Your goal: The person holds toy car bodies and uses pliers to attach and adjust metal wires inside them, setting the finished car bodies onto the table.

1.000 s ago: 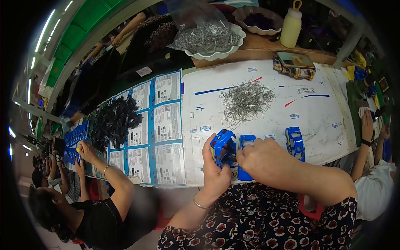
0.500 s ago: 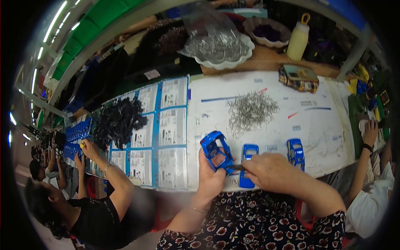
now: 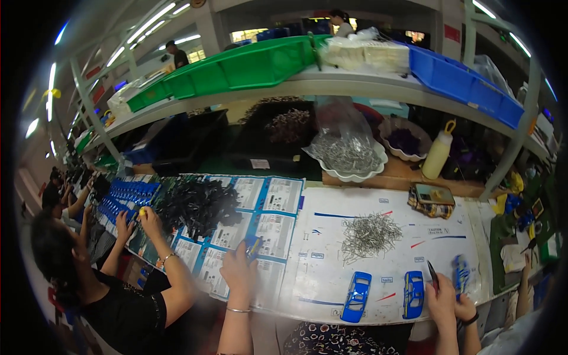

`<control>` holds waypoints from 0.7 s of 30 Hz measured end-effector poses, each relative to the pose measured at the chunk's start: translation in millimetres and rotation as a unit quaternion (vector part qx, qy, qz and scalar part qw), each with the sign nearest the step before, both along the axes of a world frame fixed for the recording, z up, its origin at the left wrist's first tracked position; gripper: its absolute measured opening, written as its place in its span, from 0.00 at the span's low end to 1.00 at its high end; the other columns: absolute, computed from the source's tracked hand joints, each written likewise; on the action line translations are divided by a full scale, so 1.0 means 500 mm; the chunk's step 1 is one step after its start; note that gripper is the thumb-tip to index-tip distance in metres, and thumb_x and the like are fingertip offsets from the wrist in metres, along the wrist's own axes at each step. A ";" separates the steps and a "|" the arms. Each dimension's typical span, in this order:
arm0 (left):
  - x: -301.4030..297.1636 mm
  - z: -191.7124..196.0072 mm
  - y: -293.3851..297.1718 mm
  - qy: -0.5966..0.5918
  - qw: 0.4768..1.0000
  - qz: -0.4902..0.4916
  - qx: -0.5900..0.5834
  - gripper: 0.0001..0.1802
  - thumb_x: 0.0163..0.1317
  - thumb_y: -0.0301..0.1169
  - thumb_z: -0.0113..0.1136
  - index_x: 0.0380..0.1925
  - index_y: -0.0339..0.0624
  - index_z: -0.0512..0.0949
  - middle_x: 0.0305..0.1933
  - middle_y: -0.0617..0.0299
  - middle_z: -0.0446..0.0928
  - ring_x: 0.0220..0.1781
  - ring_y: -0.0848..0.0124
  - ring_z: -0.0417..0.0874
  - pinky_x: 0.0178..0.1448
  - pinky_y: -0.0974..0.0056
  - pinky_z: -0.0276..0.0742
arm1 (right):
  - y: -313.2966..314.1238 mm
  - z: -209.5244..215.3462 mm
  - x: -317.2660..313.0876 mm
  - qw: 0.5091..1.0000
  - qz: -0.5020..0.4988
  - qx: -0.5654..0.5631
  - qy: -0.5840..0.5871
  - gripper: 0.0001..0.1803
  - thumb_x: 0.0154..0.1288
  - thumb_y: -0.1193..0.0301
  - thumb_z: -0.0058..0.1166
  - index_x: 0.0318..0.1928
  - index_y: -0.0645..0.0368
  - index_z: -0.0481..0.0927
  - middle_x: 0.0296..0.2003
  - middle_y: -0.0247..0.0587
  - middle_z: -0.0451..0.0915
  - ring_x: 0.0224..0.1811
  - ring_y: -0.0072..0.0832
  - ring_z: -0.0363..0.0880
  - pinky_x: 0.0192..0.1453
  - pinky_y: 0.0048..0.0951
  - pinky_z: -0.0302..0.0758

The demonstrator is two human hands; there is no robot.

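Note:
My left hand (image 3: 236, 273) is raised over the sheets of printed labels (image 3: 272, 236), its fingers closed on a blurred blue piece (image 3: 253, 245) with a touch of yellow. My right hand (image 3: 441, 300), near the right front of the table, grips a dark slim pointed tool (image 3: 433, 274), its tip upward. Two blue toy car bodies (image 3: 357, 297) (image 3: 413, 294) lie between my hands on the white sheet. Just right of my right hand, a co-worker's hand (image 3: 466, 309) with a black wristband is at a third blue toy car (image 3: 461, 272), smeared by motion.
A pile of thin metal pins (image 3: 371, 236) lies mid-table, with black parts (image 3: 201, 207) heaped to the left. Behind stand a scalloped white bowl (image 3: 349, 171), a yellowish bottle (image 3: 438, 155) and a shelf of green bins (image 3: 248, 65). Another co-worker (image 3: 118, 290) sits close on my left.
The view has tilted up. My left hand has moved left over the label sheets and my right hand rightward with the tool. A co-worker's hand has come in from the right.

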State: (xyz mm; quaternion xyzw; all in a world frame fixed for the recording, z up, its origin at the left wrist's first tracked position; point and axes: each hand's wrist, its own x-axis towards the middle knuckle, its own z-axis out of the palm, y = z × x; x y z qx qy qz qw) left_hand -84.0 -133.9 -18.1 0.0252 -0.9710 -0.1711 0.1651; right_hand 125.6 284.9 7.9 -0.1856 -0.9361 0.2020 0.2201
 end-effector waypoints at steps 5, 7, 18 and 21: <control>0.015 0.012 0.060 0.157 0.979 -0.127 -0.042 0.32 0.47 0.36 0.66 0.55 0.45 0.71 0.51 0.45 0.69 0.52 0.50 0.71 0.54 0.49 0.66 | -0.020 -0.056 0.000 0.981 -0.027 -0.190 -0.026 0.19 0.57 0.70 0.54 0.47 0.70 0.73 0.34 0.52 0.77 0.36 0.40 0.76 0.42 0.33 0.72; 0.031 -0.001 0.116 0.151 0.952 -0.261 0.058 0.28 0.49 0.37 0.65 0.52 0.44 0.74 0.51 0.44 0.70 0.50 0.50 0.72 0.53 0.50 0.68 | -0.059 -0.044 -0.023 0.987 0.011 -0.159 -0.025 0.17 0.57 0.70 0.54 0.45 0.68 0.74 0.32 0.51 0.77 0.33 0.39 0.75 0.39 0.33 0.72; 0.135 -0.027 0.275 -0.033 0.865 -0.466 0.184 0.27 0.55 0.43 0.61 0.53 0.46 0.71 0.47 0.42 0.68 0.48 0.47 0.72 0.48 0.54 0.73 | -0.196 -0.056 -0.117 0.978 0.099 -0.178 -0.045 0.15 0.59 0.68 0.52 0.43 0.67 0.73 0.30 0.48 0.76 0.32 0.33 0.74 0.39 0.35 0.72; 0.121 -0.019 0.257 -0.042 0.875 -0.445 0.187 0.28 0.53 0.45 0.62 0.53 0.46 0.72 0.47 0.43 0.68 0.48 0.48 0.72 0.49 0.53 0.72 | -0.234 -0.035 -0.136 0.960 0.108 -0.245 -0.083 0.16 0.61 0.66 0.53 0.43 0.67 0.72 0.32 0.45 0.77 0.33 0.32 0.74 0.39 0.33 0.72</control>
